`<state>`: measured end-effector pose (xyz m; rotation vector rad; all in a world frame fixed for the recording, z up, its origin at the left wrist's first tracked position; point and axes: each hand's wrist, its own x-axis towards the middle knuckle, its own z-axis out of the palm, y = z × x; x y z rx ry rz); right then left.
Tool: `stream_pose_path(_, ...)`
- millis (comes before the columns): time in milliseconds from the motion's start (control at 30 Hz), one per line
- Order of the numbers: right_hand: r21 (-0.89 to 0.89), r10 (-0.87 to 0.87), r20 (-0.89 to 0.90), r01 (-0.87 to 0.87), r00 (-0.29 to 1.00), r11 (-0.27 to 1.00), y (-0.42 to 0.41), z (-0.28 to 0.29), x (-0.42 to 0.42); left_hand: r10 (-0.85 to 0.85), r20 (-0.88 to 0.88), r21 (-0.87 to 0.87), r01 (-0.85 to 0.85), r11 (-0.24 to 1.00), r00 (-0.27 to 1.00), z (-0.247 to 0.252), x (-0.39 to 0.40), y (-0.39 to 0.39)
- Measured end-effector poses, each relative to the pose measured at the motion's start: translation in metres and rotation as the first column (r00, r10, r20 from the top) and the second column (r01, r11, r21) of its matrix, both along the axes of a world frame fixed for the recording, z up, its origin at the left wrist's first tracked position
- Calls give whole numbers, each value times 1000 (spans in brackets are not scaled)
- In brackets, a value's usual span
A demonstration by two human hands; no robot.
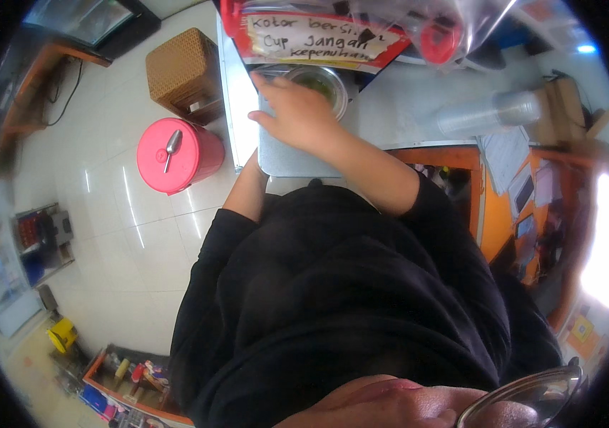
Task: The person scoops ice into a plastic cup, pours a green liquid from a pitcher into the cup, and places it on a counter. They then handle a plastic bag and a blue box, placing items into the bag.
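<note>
My right hand [296, 109] reaches over a silver metal plate [302, 160], palm down, with the thumb and fingers apart. Just beyond it, a round clear cup [339, 88] with something green inside sits in the machine, partly covered by the hand. Whether the fingertips touch the metal cannot be made out. Above them hangs the red and black front of a machine [398, 48], likely a cup sealer, bearing a taped handwritten note [315, 40]. My left forearm [245, 192] goes up behind the plate's left edge, which hides the left hand.
Left of the counter stand a pink lidded bucket [149, 144] with a metal scoop [173, 144] on it and a woven box [179, 67]. A stack of clear plastic cups [486, 115] lies on the counter at right. Orange shelving [491, 224] is below. Clear plastic [475, 27] covers the top right.
</note>
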<state>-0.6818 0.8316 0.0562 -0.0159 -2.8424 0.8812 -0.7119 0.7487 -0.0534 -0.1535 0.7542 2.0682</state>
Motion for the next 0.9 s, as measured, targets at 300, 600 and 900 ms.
stream_pose_path(300, -18, -110, -84, 109, 990, 994, 0, -5, -5, 39, 58, 106, -45, 993, 998, 5, -9, 10)
stream_pose_path(600, -333, -206, -195, 132, 959, 933, 4, -15, -10, 53, 86, 145, -65, 987, 995, 9, -8, 14)
stream_pose_path(900, -395, -237, -69, 192, 969, 899, 12, -18, -10, 69, 113, 191, -90, 977, 991, 13, -10, 20)
